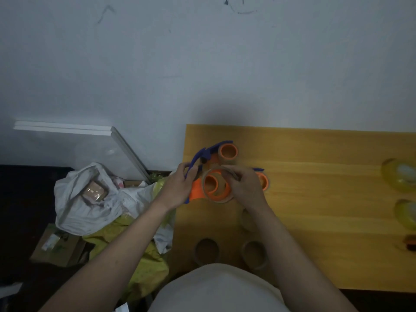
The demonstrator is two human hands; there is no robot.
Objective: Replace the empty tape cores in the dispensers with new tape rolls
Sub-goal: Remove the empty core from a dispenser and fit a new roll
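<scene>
My left hand (177,188) grips the blue handle of an orange-and-blue tape dispenser (198,191) at the table's left edge. My right hand (245,186) pinches the rim of a brown cardboard tape core (221,198) that sits tilted around the dispenser's orange hub (211,183). A second dispenser (227,152) with an orange hub lies just behind. A third dispenser (262,180) is partly hidden behind my right hand. Three brown cores (207,251) (254,253) (247,219) stand on the table near my body. Yellowish new tape rolls (399,174) (406,213) lie at the right edge.
The yellow wooden table (315,199) ends on the left at about the dispensers. Left of it, on the floor, lie a white bag (74,199) with a brown packet, yellow cloth (135,248), a cardboard box (56,248) and a white board (90,140) leaning on the wall.
</scene>
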